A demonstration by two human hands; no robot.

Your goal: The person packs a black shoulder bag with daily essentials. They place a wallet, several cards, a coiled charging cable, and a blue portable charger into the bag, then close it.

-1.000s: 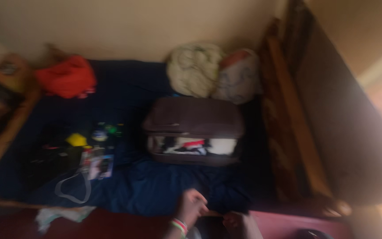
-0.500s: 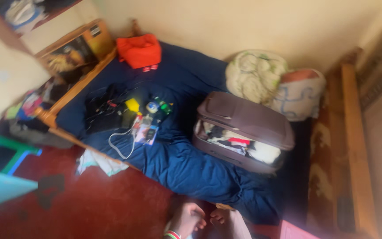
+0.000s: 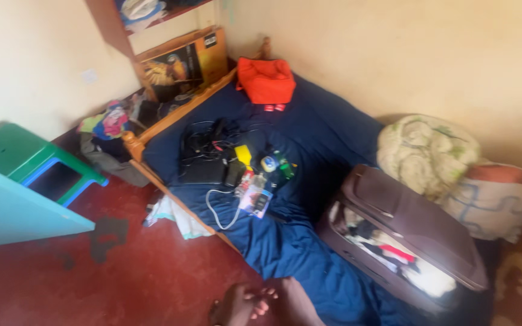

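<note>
My left hand is at the bottom edge, fingers curled and resting against my right hand, which is mostly cut off by the frame. Neither hand visibly holds anything. Just beyond them lies a bed with a dark blue cover. A brown suitcase lies on it at the right, its lid partly raised over folded clothes. In the middle of the bed sits a cluster of small things: black cables, a yellow item, small bottles, a white cord and packets.
An orange bag lies at the bed's far end. A rolled pale blanket and a pillow rest against the wall. Left of the bed are a green stool, a turquoise surface, a clothes heap, a cardboard box and a white cloth on the red floor.
The view has swung left and sharpened, so the stool, box and floor now show and the suitcase has slid right. My hands stay together at the bottom edge.
</note>
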